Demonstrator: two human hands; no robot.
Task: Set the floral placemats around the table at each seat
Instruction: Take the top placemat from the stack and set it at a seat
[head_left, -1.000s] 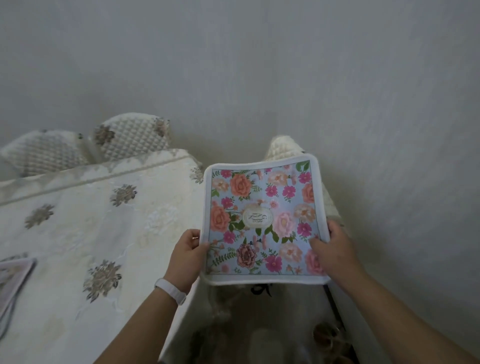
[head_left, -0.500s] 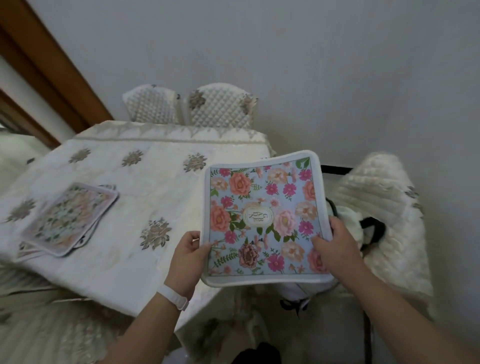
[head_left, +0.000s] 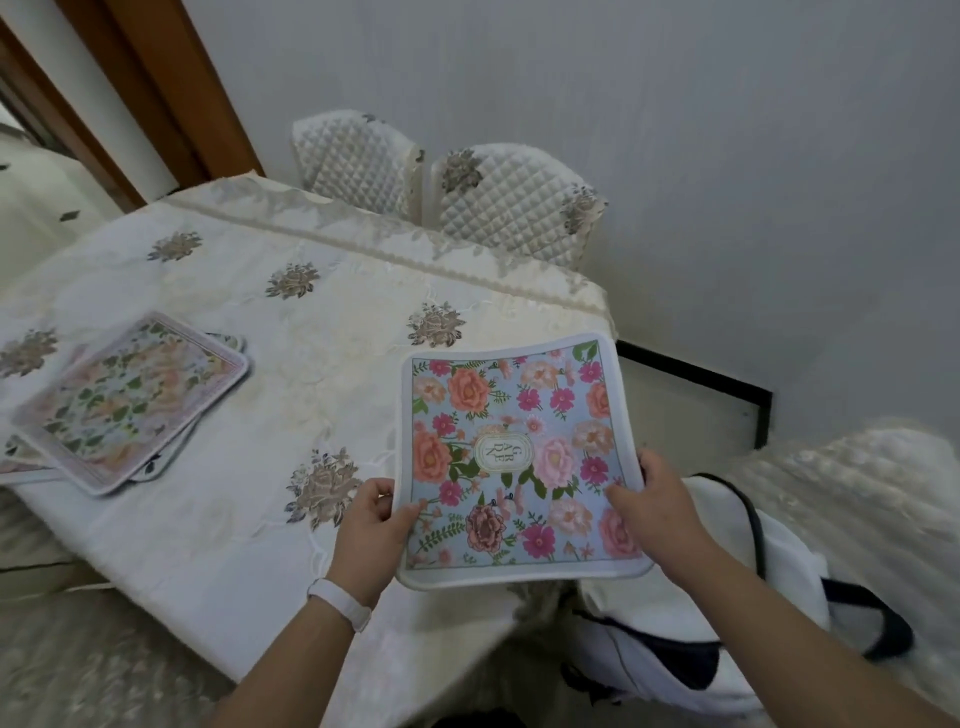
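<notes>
Head view: floral placemat (head_left: 514, 457) held flat above counter (head_left: 234, 545) corner, 5 o'clock in frame. Left hand (head_left: 371, 525) pinches left edge, right hand (head_left: 654, 499) pinches right edge, thumbs on top. Placemat stack (head_left: 130, 400) on counter, 9 o'clock.

Risk: near edge overhangs corner; released here, mat could slide off cloth toward bag (head_left: 727, 623), 4 o'clock.

Versus second ago: mat was beside counter, now over corner; grip unchanged.

Placemat stack (head_left: 130, 400) on table (head_left: 322, 358) — left
</notes>
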